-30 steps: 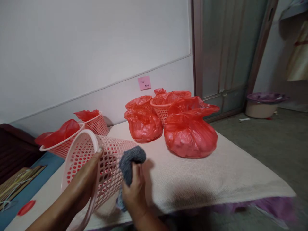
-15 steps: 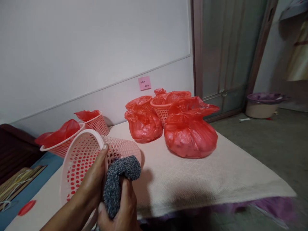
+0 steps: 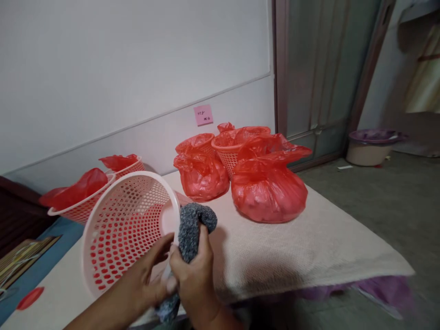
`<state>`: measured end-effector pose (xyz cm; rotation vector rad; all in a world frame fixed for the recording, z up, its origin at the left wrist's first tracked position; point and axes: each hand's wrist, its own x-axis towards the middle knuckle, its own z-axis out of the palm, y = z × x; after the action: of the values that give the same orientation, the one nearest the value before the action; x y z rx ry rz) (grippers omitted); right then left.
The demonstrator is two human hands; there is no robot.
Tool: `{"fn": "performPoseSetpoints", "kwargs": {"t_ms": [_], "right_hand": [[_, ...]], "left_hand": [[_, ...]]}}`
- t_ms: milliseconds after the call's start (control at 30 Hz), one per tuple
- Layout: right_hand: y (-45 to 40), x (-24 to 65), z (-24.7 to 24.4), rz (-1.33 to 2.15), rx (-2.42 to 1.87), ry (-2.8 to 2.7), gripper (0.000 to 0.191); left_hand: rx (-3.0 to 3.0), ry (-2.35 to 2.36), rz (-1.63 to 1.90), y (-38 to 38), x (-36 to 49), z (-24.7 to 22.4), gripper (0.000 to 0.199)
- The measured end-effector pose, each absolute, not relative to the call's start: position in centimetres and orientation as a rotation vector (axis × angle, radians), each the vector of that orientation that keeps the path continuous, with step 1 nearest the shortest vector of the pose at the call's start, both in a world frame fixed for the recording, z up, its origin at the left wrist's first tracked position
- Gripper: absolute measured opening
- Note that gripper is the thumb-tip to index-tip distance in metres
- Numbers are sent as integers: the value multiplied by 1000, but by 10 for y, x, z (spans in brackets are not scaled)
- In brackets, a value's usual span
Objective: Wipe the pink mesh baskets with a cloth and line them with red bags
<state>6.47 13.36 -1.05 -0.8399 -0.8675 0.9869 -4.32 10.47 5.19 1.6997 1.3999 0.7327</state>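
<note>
A pale pink perforated plastic basket (image 3: 90,238) lies tipped on its side, its wide mouth turned toward me. Through its holes and lower wall red shows. My left hand (image 3: 146,282) pinches the near right part of the rim. My right hand (image 3: 199,275) grips a speckled blue-grey fuzzy cloth (image 3: 189,231) against the outside of that rim. One end of the cloth sticks out above my fingers, and the other hangs below, near my left thumb. Part of the basket's outer wall is hidden behind the cloth.
Tied red plastic bags (image 3: 270,197) sit at the table's right, before more pink baskets (image 3: 231,158) lined with red bags. Two lined baskets (image 3: 84,206) stand at left. A red oval piece (image 3: 30,299) lies near the left edge. A pink note (image 3: 203,115) is on the wall.
The basket's mouth has swung further toward me, showing more of its inside. My right hand and the cloth have moved up and right along the rim; my left hand has shifted lower.
</note>
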Motion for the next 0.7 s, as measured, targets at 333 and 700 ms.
{"fn": "performPoseSetpoints", "kwargs": {"t_ms": [333,700], "right_hand": [[130,88,-4,723,-597,-1126,57],[208,108,-73,636,-1313,-1072,49]], "left_hand": [[2649,1404,407,74,-92,52,55],[1431,1970,1096,76,-101,81,43]]}}
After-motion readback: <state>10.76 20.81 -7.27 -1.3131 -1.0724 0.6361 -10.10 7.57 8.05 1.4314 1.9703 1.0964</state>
